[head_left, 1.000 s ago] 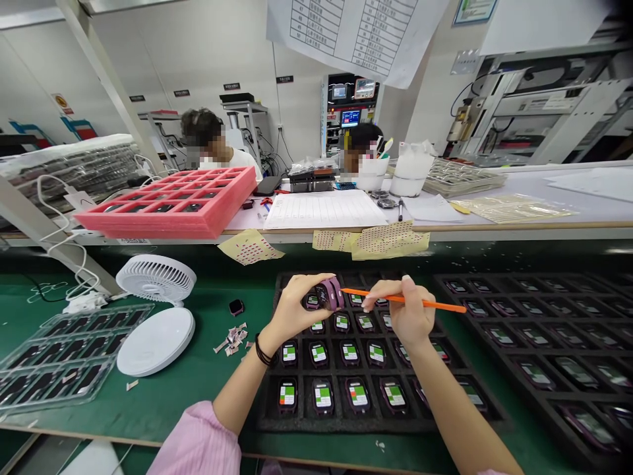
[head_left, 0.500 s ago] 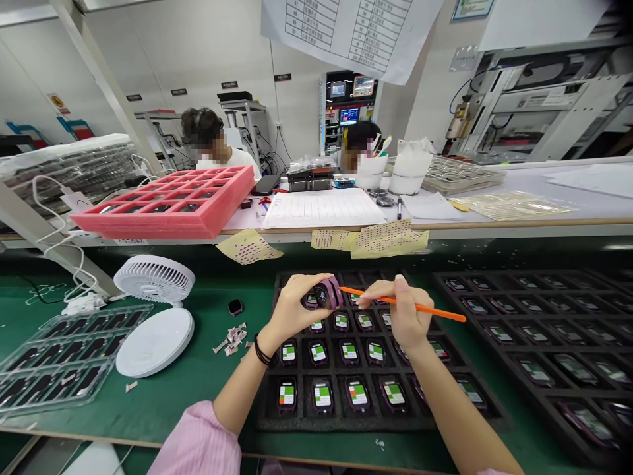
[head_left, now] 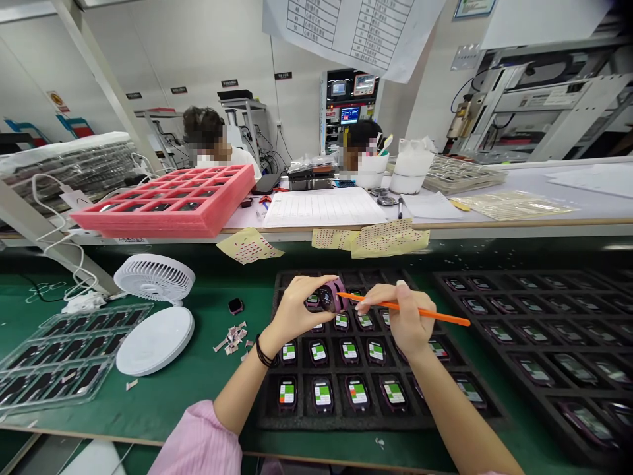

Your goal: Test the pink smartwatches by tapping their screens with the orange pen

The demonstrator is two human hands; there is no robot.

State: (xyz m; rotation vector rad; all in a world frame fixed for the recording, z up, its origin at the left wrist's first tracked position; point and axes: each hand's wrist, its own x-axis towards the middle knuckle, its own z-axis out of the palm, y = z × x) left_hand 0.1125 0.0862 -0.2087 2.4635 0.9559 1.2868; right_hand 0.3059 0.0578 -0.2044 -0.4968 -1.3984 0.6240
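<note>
Between the thumb and fingers of my left hand [head_left: 297, 307] is a purple smartwatch case [head_left: 337, 295], held on edge with its dark face toward the left. My right hand [head_left: 408, 316] grips a thin orange stick [head_left: 445, 317], like a pry tool or stylus. The stick's tip meets the right side of the watch case, or lies very close to it. Below both hands spreads a black foam tray [head_left: 341, 422] with watches in its compartments. Many of their screens, such as that of the front watch [head_left: 322, 396], show green and white blocks.
A second black foam tray [head_left: 537, 412] of watches lies at right. To the left are a white fan [head_left: 155, 336], a clear plastic tray [head_left: 93, 389], a loose watch [head_left: 236, 306] and small strips [head_left: 232, 338]. A pink foam tray [head_left: 208, 221] sits on the shelf; two people are beyond.
The watch case has turned slightly in my left hand, its two parts now looking closer together. My right hand and the orange stick have shifted slightly downward.
</note>
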